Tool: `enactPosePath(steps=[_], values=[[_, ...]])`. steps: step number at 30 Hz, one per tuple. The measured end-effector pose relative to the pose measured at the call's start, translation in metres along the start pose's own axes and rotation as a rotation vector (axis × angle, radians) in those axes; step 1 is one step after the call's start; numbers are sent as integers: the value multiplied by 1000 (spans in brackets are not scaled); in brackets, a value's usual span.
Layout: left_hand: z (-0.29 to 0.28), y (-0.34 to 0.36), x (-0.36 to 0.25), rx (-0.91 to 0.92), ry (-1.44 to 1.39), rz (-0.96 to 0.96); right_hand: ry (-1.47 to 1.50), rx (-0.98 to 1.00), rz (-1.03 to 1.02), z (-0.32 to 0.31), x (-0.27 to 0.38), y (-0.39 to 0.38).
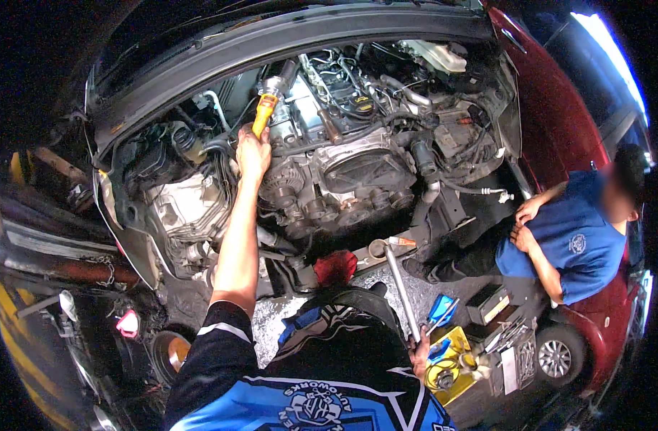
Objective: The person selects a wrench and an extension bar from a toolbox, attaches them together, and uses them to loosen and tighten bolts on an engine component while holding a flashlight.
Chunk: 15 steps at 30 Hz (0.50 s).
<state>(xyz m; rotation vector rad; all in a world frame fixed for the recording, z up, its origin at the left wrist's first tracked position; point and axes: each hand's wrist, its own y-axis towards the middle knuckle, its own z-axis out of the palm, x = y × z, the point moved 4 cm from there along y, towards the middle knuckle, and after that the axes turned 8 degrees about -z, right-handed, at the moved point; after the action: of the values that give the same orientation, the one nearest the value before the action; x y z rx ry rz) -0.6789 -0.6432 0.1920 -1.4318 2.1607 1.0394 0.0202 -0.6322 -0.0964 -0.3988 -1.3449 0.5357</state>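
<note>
My left hand (pixel 253 154) reaches over the engine bay, fingers wrapped around the yellow handle of a flashlight-shaped tool (pixel 266 109). Its grey, cylindrical head lies above the engine's left side, near a brightly lit patch. Low on the right, my right hand (pixel 419 353) grips the lower end of a long-handled wrench (pixel 399 287), partly hidden by my body. The wrench's rounded head points up toward the front of the engine (pixel 365 172). Belts and pulleys show on the engine's front, with hoses and pipes around it.
A co-worker in a blue shirt (pixel 558 244) stands at the right with hands together, beside a red car (pixel 558 122). A yellow tray (pixel 454 391) and loose tools (pixel 512 341) lie at lower right. The raised hood (pixel 293 43) spans the top. A red cloth (pixel 334 268) hangs below the engine.
</note>
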Motion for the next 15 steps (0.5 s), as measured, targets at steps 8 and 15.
enactPosePath(steps=[8, 15], values=[[-12, -3, 10, -42, 21, -12, -57, 2, 53, -3, -4, 9], [-9, -5, 14, -65, 9, 0, 19, -37, 29, 2, 2, -1]])
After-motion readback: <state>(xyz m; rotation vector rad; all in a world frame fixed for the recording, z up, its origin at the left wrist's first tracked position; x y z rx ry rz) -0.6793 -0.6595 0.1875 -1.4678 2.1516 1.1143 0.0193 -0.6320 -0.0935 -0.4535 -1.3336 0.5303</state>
